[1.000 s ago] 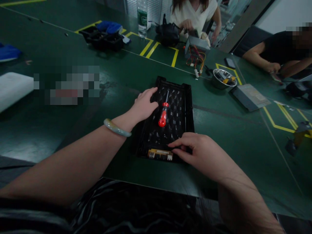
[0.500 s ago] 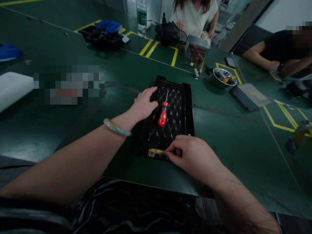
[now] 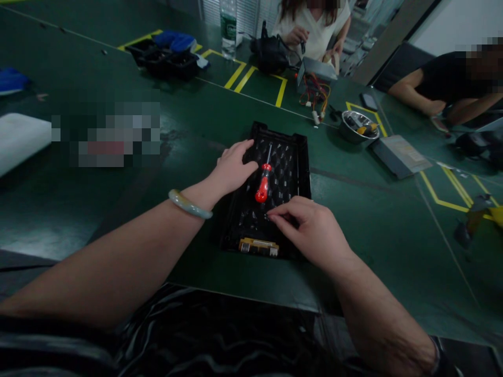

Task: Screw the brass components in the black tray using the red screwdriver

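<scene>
A black panel (image 3: 283, 180) with a raised rim and a patterned inner face lies on the table in front of me. On it rests a screwdriver (image 3: 262, 188) with a red and black handle, its shaft pointing away from me. My left hand (image 3: 234, 167) lies over the panel's left rim with fingers stretched out, thumb near the screwdriver. Thumb and index finger of my right hand (image 3: 308, 222) are pinched together above the panel's lower part; what they hold is too small to name. At the near edge sits a small yellow-brown circuit board (image 3: 257, 243) with metal ports.
A metal bowl of tools (image 3: 357, 128) and a flat grey box (image 3: 401, 156) stand to the right. Beyond the panel are a power supply with wires (image 3: 318, 73), a bottle (image 3: 228, 31) and a black tray (image 3: 163, 60) with blue gloves. Two people sit across the table.
My right hand has moved up and away from the circuit board, uncovering its right end. My left hand stays on the rim. Across the table, a person's hand has risen with a small dark object.
</scene>
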Action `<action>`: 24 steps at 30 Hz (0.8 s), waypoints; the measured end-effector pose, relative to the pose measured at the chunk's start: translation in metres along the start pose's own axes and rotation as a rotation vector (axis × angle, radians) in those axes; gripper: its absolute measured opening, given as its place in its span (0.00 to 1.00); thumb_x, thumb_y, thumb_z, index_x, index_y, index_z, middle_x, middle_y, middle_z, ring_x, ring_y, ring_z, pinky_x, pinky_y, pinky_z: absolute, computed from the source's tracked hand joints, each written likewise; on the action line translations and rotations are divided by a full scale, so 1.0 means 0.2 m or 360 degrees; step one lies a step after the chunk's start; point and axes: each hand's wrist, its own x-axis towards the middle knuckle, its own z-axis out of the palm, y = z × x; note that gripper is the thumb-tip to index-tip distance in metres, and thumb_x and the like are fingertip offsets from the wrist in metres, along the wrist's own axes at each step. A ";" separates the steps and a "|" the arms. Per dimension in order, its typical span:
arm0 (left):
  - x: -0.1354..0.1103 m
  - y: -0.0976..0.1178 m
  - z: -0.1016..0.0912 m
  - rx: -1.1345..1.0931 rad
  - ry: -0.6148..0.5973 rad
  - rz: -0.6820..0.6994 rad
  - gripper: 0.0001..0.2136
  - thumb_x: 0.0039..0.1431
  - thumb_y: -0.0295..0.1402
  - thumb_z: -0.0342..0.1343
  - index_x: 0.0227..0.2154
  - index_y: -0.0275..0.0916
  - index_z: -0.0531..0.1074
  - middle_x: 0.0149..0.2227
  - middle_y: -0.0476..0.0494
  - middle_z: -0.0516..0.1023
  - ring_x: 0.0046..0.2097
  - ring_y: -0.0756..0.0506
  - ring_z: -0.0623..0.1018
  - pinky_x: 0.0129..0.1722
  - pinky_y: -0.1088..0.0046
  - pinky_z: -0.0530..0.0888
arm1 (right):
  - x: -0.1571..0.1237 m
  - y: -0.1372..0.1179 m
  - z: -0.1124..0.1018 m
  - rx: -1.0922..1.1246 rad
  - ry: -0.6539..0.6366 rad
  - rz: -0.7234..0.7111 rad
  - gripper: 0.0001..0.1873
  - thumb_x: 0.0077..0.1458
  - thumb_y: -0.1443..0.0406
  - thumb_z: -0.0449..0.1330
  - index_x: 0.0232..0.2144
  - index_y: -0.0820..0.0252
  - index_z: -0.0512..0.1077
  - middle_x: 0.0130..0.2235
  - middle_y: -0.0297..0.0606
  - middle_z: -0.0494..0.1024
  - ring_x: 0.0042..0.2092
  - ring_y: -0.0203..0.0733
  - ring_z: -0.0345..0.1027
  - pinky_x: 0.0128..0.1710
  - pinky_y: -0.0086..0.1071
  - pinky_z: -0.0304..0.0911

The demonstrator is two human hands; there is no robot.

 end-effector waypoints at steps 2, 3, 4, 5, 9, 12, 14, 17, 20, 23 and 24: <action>-0.01 0.01 0.00 0.0017 0.0029 0.0021 0.30 0.65 0.40 0.54 0.69 0.42 0.63 0.71 0.41 0.62 0.71 0.34 0.60 0.71 0.47 0.57 | 0.03 0.04 0.01 -0.0151 0.0159 -0.0053 0.12 0.66 0.63 0.59 0.48 0.55 0.80 0.43 0.38 0.79 0.44 0.40 0.73 0.46 0.38 0.69; -0.01 0.02 -0.01 0.0043 0.0038 0.0029 0.27 0.66 0.42 0.53 0.66 0.44 0.67 0.71 0.41 0.62 0.71 0.33 0.60 0.70 0.46 0.56 | 0.04 0.06 0.01 -0.0246 0.0189 -0.0087 0.15 0.67 0.64 0.57 0.52 0.55 0.78 0.47 0.40 0.79 0.48 0.43 0.73 0.50 0.41 0.70; -0.02 0.03 -0.01 0.0075 0.0044 0.0037 0.23 0.66 0.43 0.52 0.62 0.45 0.72 0.71 0.43 0.61 0.71 0.33 0.59 0.70 0.45 0.56 | 0.06 0.07 0.01 -0.0332 0.0188 -0.0124 0.18 0.67 0.65 0.56 0.57 0.55 0.74 0.51 0.42 0.78 0.52 0.46 0.72 0.53 0.44 0.70; -0.02 0.04 -0.01 0.0107 0.0043 0.0042 0.21 0.67 0.44 0.51 0.57 0.46 0.77 0.72 0.45 0.61 0.71 0.32 0.58 0.70 0.44 0.55 | 0.08 0.09 0.02 -0.0405 0.0160 -0.0164 0.21 0.68 0.66 0.54 0.61 0.54 0.71 0.57 0.43 0.76 0.56 0.47 0.71 0.57 0.46 0.68; -0.05 0.08 -0.03 0.0157 0.0029 0.0076 0.19 0.68 0.44 0.49 0.44 0.47 0.84 0.72 0.50 0.60 0.70 0.32 0.58 0.70 0.44 0.54 | 0.14 0.11 0.04 -0.0583 -0.0046 -0.0346 0.27 0.68 0.70 0.50 0.67 0.53 0.64 0.68 0.39 0.67 0.63 0.49 0.66 0.63 0.49 0.66; -0.06 0.09 -0.02 0.0153 0.0007 0.0234 0.19 0.69 0.44 0.47 0.40 0.48 0.86 0.73 0.53 0.59 0.69 0.34 0.59 0.69 0.44 0.53 | 0.16 0.12 0.05 -0.0679 -0.0124 -0.0436 0.29 0.67 0.73 0.49 0.67 0.53 0.64 0.67 0.39 0.68 0.62 0.48 0.68 0.61 0.47 0.67; -0.07 0.08 -0.02 0.0127 -0.0032 0.0336 0.21 0.70 0.44 0.46 0.38 0.49 0.86 0.72 0.54 0.61 0.68 0.36 0.60 0.69 0.45 0.52 | 0.16 0.12 0.06 -0.0741 -0.0118 -0.0454 0.28 0.66 0.73 0.49 0.65 0.52 0.66 0.64 0.40 0.71 0.58 0.48 0.70 0.58 0.46 0.68; -0.06 0.08 -0.02 0.0040 -0.0074 0.0325 0.21 0.70 0.45 0.44 0.39 0.51 0.85 0.69 0.54 0.66 0.68 0.37 0.61 0.68 0.44 0.52 | 0.17 0.12 0.05 -0.0798 -0.0070 -0.0452 0.24 0.65 0.72 0.52 0.58 0.50 0.73 0.56 0.42 0.75 0.51 0.49 0.71 0.52 0.45 0.69; -0.07 0.08 -0.02 -0.0013 -0.0065 0.0258 0.21 0.72 0.45 0.42 0.45 0.54 0.83 0.68 0.54 0.68 0.68 0.37 0.60 0.68 0.43 0.53 | 0.17 0.12 0.03 -0.0806 -0.0029 -0.0482 0.18 0.64 0.72 0.53 0.51 0.53 0.76 0.55 0.42 0.76 0.48 0.49 0.71 0.49 0.45 0.68; -0.07 0.09 -0.03 -0.0028 -0.0031 0.0246 0.21 0.72 0.44 0.41 0.50 0.53 0.81 0.67 0.54 0.69 0.68 0.37 0.61 0.67 0.44 0.54 | 0.14 0.12 0.00 -0.0751 0.0124 -0.0481 0.17 0.64 0.71 0.53 0.53 0.58 0.71 0.56 0.44 0.76 0.51 0.50 0.70 0.52 0.46 0.67; -0.07 0.09 -0.03 -0.0038 -0.0021 0.0244 0.21 0.72 0.44 0.41 0.51 0.53 0.80 0.67 0.53 0.69 0.68 0.37 0.61 0.67 0.44 0.54 | 0.12 0.12 -0.02 -0.0664 0.0285 -0.0459 0.17 0.63 0.70 0.55 0.54 0.59 0.69 0.55 0.44 0.76 0.52 0.49 0.70 0.54 0.46 0.66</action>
